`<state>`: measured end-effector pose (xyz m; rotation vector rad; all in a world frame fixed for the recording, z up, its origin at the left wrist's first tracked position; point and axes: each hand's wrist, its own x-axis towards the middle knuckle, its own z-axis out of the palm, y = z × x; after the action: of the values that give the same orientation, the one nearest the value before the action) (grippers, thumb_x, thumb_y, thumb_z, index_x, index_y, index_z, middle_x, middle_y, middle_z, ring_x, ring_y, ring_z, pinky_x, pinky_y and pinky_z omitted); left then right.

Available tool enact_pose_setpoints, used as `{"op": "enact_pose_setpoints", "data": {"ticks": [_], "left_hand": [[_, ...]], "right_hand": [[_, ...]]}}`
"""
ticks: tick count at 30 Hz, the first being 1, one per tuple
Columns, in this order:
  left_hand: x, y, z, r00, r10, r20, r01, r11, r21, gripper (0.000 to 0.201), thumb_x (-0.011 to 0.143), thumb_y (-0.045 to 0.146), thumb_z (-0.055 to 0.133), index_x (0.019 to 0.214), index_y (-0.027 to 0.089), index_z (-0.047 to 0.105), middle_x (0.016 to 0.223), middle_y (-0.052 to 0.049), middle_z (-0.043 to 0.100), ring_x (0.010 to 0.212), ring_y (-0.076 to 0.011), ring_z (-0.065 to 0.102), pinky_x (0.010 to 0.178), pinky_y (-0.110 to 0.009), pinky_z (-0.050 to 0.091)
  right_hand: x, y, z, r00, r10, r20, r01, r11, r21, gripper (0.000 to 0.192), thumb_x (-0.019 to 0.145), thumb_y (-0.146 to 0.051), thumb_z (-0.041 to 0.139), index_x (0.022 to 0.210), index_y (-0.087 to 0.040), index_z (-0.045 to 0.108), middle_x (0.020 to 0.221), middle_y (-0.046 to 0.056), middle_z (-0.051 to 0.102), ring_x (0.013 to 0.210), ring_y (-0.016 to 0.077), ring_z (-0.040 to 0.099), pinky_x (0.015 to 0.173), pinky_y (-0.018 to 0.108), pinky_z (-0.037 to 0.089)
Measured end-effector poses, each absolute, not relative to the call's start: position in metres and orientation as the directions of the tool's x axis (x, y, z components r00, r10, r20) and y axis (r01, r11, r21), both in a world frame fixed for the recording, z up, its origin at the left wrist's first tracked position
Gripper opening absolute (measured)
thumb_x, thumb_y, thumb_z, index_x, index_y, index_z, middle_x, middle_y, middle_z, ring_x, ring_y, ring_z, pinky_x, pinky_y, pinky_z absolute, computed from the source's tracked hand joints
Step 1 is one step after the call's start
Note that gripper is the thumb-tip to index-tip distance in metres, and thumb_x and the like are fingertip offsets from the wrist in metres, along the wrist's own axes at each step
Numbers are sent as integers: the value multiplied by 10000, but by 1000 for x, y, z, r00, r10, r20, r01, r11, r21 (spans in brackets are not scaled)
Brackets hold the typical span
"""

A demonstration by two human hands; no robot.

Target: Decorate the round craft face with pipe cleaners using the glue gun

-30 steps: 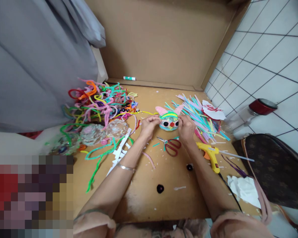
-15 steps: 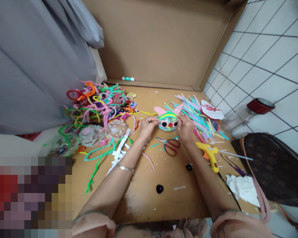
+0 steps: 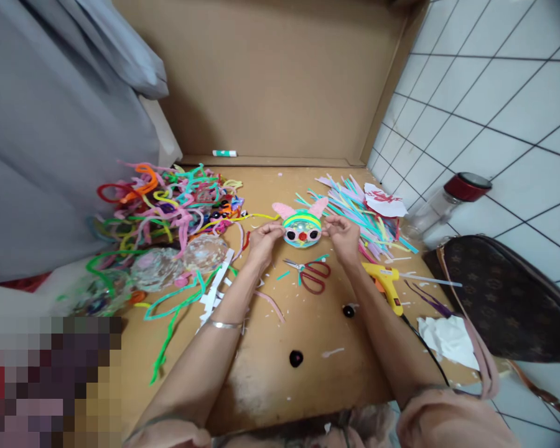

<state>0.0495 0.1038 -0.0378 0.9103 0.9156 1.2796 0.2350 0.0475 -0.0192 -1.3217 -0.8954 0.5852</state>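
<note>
1. Fuzzy pipe-cleaner craft: a small round animal face (image 3: 301, 229) stands at the middle of the cardboard work surface (image 3: 270, 367), held between both hands.
2. Left hand (image 3: 260, 241): fingers closed on the left edge of the face, pinching it.
3. Right hand (image 3: 342, 234): fingertips closed on the right edge, beside the pink ear.
4. Completed, as far as visible: striped yellow-green-blue body, two pink ears, two dark eyes, red nose.
5. Remaining, judged from the scene: only minor fitting at the edges; no bare area shows on the front. The back is hidden.
6. Tools lying unused: red scissors (image 3: 312, 274) just in front of the face; yellow glue gun (image 3: 384, 284) near the right forearm.
7. Stock: tangled pipe cleaners (image 3: 168, 199) to the left, cut straight lengths (image 3: 364, 218) to the right.
</note>
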Motion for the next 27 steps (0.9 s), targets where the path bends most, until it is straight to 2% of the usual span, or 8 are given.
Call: {"op": "enact_pose_setpoints", "data": {"ticks": [4,14,21,27], "left_hand": [[48,105,-41,74,996,-56,-379,80,922,98,504,140,769,559,185,702,844,-50,704,836,-191,613,883,-343,473],[47,103,-37,134,989,-56,-390,105,915,114,525,148,791,582,177,696,824,-43,706,960,-225,658,1007,-382,460],[46,104,-36,161,982,-101,-408,159,899,130,505,165,794,598,166,703,784,-14,685,785,-148,617,890,-324,480],[45,106,-35,185,977,-105,-430,177,885,168,470,181,821,599,170,713,767,-14,700,747,-136,614,854,-308,488]], "right_hand": [[235,47,-19,552,808,207,102,181,-978,273,598,-409,740,760,-204,658,669,13,685,649,205,689,697,401,615],[232,45,-14,555,792,256,237,144,-961,360,581,-487,791,756,-189,691,715,43,729,674,202,672,709,362,575],[231,43,-12,551,795,256,257,130,-958,375,584,-505,800,753,-181,716,715,53,747,665,207,683,681,358,574],[230,41,-9,550,791,267,281,126,-951,397,574,-512,812,755,-172,717,705,58,744,659,215,689,674,357,571]]}}
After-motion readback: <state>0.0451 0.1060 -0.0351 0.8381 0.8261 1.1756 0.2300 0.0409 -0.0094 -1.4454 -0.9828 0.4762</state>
